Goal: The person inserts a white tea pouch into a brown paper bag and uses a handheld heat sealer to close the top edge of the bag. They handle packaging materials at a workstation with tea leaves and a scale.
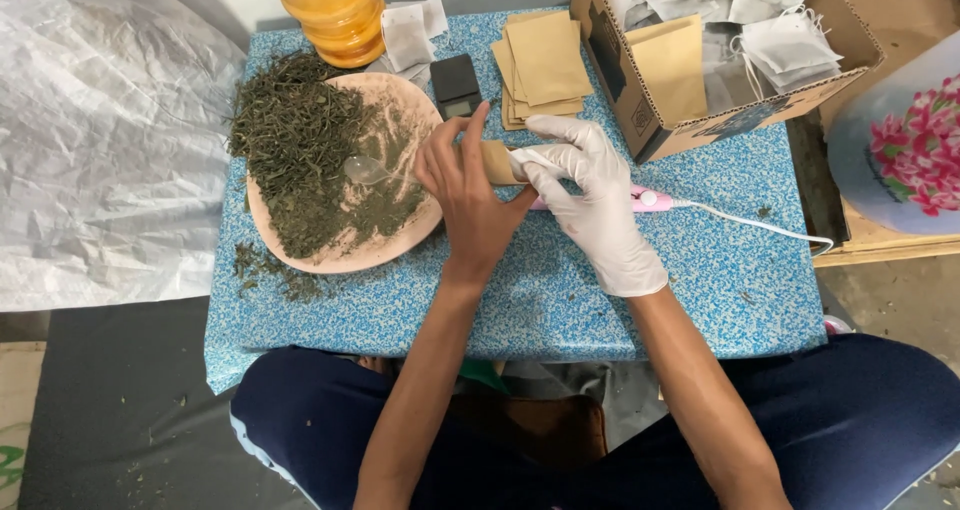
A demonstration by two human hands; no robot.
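**Filling a small brown packet over the desk**

The bare left hand [470, 185] closes on a spoon [365, 169] and the brown packet [497, 162]; the gloved right hand [590, 195] pinches the packet's mouth. Keeping that mouth wide and level should help. One pink plate [400, 245] of dried leaves [300, 150] lies left; one jar [335, 10], one scale [455, 85], one box [640, 110] stand far.

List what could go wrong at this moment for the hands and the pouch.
1. The left hand and gloved right hand pinch a small brown pouch above the table; tilting could spill it.
2. The spoon sits loose on the heaped plate; a bump may scatter more dried leaves.
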